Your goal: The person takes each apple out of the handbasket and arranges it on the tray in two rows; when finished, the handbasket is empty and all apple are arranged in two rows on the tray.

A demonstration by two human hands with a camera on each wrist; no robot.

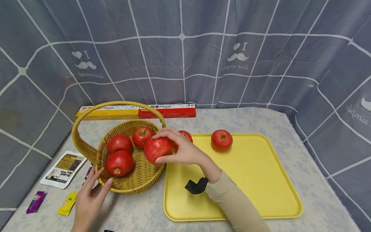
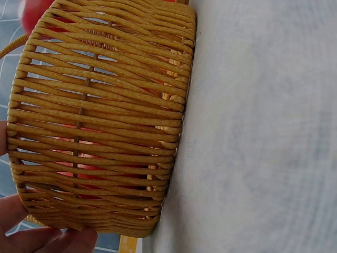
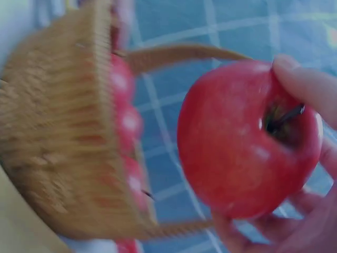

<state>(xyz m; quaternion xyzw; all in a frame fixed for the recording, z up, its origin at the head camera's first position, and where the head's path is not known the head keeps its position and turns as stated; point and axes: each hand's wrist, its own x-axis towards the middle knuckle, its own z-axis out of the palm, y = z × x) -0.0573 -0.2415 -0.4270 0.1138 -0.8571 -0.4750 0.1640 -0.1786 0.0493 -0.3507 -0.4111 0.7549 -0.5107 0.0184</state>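
My right hand (image 1: 182, 148) grips a red apple (image 1: 157, 149) between thumb and fingers, over the right side of the wicker basket (image 1: 145, 174). In the right wrist view that apple shows its dark stem, raised clear of the basket. Three red apples lie in the basket: one at the back (image 1: 142, 137), one at the left (image 1: 119, 143), one in front (image 1: 119, 163). My left hand (image 1: 91, 201) touches the basket's front-left rim with spread, fairly straight fingers. The left wrist view shows fingertips (image 2: 81, 240) beside the woven wall; their contact is partly hidden.
A yellow tray (image 1: 243, 180) lies right of the basket, with an apple (image 1: 221, 140) at its back edge. Another apple (image 1: 186, 136) is partly behind my right hand. Pasta boxes (image 1: 167, 111) line the back. A white packet (image 1: 63, 169) and small purple and yellow wrappers (image 1: 67, 203) lie left.
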